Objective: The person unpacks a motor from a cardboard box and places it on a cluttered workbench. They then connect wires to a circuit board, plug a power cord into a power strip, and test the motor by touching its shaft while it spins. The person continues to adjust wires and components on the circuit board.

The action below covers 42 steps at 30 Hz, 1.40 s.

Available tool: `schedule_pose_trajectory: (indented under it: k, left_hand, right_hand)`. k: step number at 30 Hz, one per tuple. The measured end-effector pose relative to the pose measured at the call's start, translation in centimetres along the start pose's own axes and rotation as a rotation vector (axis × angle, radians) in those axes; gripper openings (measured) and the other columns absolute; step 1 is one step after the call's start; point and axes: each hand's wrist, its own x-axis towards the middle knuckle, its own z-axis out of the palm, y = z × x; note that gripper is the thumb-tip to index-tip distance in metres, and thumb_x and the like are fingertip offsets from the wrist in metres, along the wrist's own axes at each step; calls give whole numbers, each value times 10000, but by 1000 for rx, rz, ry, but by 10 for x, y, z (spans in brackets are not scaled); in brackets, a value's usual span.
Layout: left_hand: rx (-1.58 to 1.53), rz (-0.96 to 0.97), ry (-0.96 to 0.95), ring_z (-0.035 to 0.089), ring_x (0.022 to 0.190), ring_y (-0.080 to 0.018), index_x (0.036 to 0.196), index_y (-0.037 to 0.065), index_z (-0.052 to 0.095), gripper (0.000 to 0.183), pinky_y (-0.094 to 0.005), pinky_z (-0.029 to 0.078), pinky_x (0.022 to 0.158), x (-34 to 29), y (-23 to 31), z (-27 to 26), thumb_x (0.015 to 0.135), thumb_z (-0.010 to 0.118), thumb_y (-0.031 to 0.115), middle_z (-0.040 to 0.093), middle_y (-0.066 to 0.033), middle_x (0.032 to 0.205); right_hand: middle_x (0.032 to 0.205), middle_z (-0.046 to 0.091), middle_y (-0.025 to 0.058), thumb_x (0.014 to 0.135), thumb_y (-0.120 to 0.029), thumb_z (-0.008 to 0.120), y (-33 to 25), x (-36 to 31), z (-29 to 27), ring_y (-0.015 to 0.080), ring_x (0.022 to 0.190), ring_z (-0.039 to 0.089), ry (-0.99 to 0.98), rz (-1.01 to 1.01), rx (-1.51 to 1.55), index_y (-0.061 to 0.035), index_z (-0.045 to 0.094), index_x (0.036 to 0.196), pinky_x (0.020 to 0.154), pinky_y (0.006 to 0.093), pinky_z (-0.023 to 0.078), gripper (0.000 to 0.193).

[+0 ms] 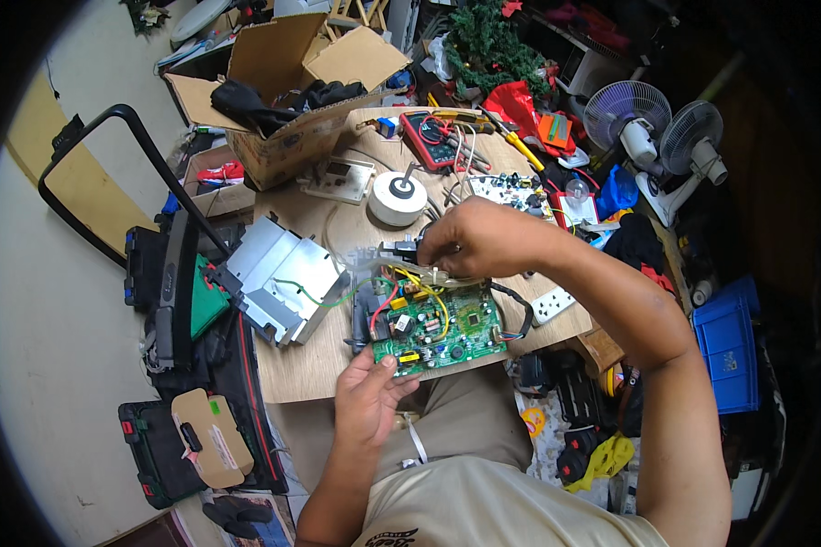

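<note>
My left hand [370,394] grips the near left corner of a green circuit board [465,314], thumb on top and fingers beneath. The board is tilted above the table's front edge and carries dark cylinders, small components, and red, yellow and black wires. At its far edge, my right hand [472,239] is closed with fingers curled down beside a bundle of pale sleeved wires [401,266]. What its fingertips hold is hidden. A green wire [324,302] runs from the board to a bent sheet-metal housing [283,269] on the left.
Behind the board stand a white round motor [398,199], a red multimeter [429,141] and another circuit board [511,193]. An open cardboard box [287,150] occupies the far left. A white power strip [553,305] lies at the right edge of the wooden table [292,378].
</note>
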Motion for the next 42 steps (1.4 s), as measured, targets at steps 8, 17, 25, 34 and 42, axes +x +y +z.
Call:
schedule_pose_trajectory:
  k: [8,17,25,34,42]
  left_hand:
    - [832,106,201,649,723,-74,1189,-34,694,274,-243,525,640,-13,39,0,1024,692,185,741,-56,894]
    - [1422,201,480,493,530,-80,692,-18,652,430,-334,418,506,3,48,-8,938,787,308,591,-49,554]
    - [1272,248,387,551,557,-71,751,25,656,372,-260,430,514,-1,29,-16,1025,725,266,608,5,639]
    - [922,518,388,568,592,-74,828,26,616,253,-248,465,558,-5,28,-26,1022,708,159,618,-10,677]
    - [1312,462,431,484,603,-45,830,19,641,248,-234,418,561,-7,42,-30,901,833,160,577,18,651]
  right_hand:
    - [1049,782,92,1000,-116,689,32,-43,2,139,973,711,419,223,430,-2,750,1184,910,312,558,225]
    - [994,763,177,989,-303,655,57,-54,6,352,907,740,569,80,10,-44,760,1066,828,424,579,289]
    - [978,745,211,935,-191,662,85,101,-39,395,966,721,134,-18,-455,-28,729,1065,862,511,558,219]
    - [938,742,212,957,-282,646,85,98,-47,406,923,718,91,-38,-526,-25,763,1005,839,514,556,286]
    - [924,746,259,991,-510,632,82,110,-48,440,908,724,81,134,-449,12,766,874,832,535,569,552]
